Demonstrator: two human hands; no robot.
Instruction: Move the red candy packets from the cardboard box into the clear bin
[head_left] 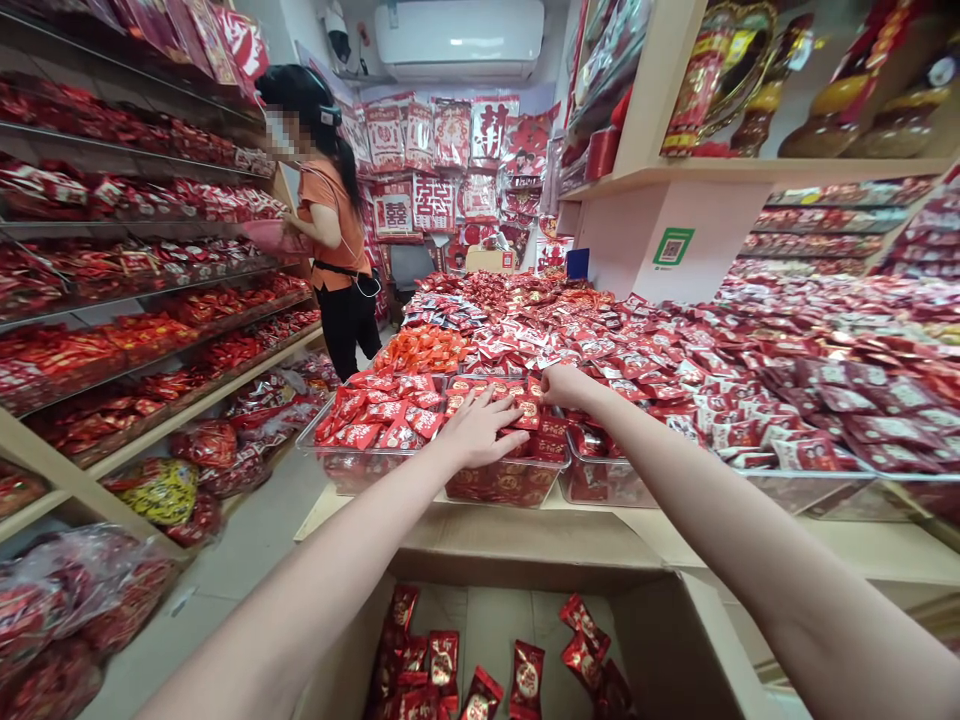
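Observation:
My left hand (480, 428) lies with its fingers spread on top of red wrapped candies (551, 425) in a clear plastic bin (510, 482). At the bin's far right corner, my right hand (564, 387) is closed, its fingers curled down; whatever they may hold is hidden. The candies under my left hand sit in fairly neat rows with gold print. Below my arms stands an open cardboard box (652, 630) with several loose red candies (527, 675) on its bottom.
Left of the bin is another bin of brighter red packets (375, 415). Heaped packets (660, 350) cover the display behind. A person (337, 230) in an orange shirt holds a pink basin (274, 237) by the left shelves (135, 205). Bagged goods (90, 590) lie on the floor.

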